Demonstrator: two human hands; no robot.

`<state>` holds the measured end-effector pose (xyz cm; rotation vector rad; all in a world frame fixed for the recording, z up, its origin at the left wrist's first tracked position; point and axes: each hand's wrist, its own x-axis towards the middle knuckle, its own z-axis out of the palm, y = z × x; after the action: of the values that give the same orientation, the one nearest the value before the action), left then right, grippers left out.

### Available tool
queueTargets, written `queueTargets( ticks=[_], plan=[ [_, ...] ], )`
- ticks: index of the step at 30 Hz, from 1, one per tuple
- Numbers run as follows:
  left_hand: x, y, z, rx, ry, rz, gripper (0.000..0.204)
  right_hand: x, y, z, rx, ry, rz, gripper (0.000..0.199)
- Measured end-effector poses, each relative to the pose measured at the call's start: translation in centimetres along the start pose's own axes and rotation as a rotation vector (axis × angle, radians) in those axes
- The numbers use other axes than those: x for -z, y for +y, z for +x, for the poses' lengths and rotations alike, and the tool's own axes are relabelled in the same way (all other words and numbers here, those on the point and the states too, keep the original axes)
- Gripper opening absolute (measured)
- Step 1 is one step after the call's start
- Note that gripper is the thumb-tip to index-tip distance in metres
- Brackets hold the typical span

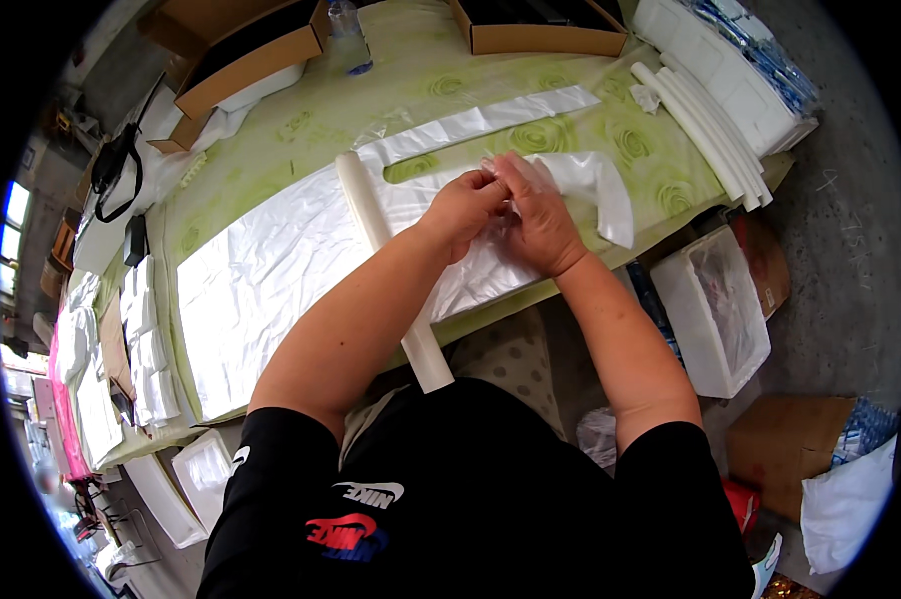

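A large white plastic bag [261,272] with two long handle strips lies spread over the table. At its right part both of my hands meet. My left hand [460,214] is closed, its fingertips pinching thin plastic of the bag. Pressed close to it, my right hand [540,218] is bent round the gathered film; its palm side is hidden. One handle strip curves out to the right behind my right hand, while the other stretches flat farther back. A white foam tube [360,200] rests across the bag, passing behind my left forearm and sticking out over the near edge.
Several similar white tubes [705,135] lie at the table's right end beside a white foam box [725,75]. Open cardboard boxes [545,40] and a clear bottle [350,40] stand at the back. Below right, a white bin [710,309] and a carton [790,449] sit on the floor.
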<state>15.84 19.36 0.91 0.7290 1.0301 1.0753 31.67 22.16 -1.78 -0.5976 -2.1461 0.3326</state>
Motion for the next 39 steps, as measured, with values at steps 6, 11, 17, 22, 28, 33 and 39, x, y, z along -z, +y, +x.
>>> queueTargets(
  ticks=[6, 11, 17, 22, 28, 33, 39],
  plan=[
    [-0.3, 0.3, 0.2, 0.027, 0.087, 0.121, 0.032, 0.2, -0.3, 0.2, 0.008, 0.032, -0.111, 0.083],
    [0.0, 0.5, 0.1, -0.004, 0.128, -0.004, 0.018, 0.0, 0.4, 0.0, -0.262, 0.047, -0.063, 0.089],
    [4.3, 5.9, -8.4, -0.231, 0.126, -0.266, 0.013, 0.5, 3.2, -0.2, -0.723, 0.544, 0.044, 0.086],
    [15.5, 5.4, -18.1, -0.288, 0.446, -0.159, 0.019, 1.9, 5.2, -1.0, -0.772, 0.497, 0.025, 0.082],
    [24.6, 2.0, -22.3, -0.123, 0.951, 0.662, 0.047, 2.9, 6.5, -2.1, -0.750, 0.491, 0.058, 0.063],
    [19.0, 0.9, -20.0, -0.851, 0.797, 1.063, 0.039, 2.2, 1.0, -2.2, -0.496, 0.423, -0.062, 0.043],
    [11.5, -2.3, -16.8, -0.449, 0.368, 1.383, 0.056, -1.3, -10.8, -3.5, -0.169, 0.071, 0.131, 0.034]
  ],
)
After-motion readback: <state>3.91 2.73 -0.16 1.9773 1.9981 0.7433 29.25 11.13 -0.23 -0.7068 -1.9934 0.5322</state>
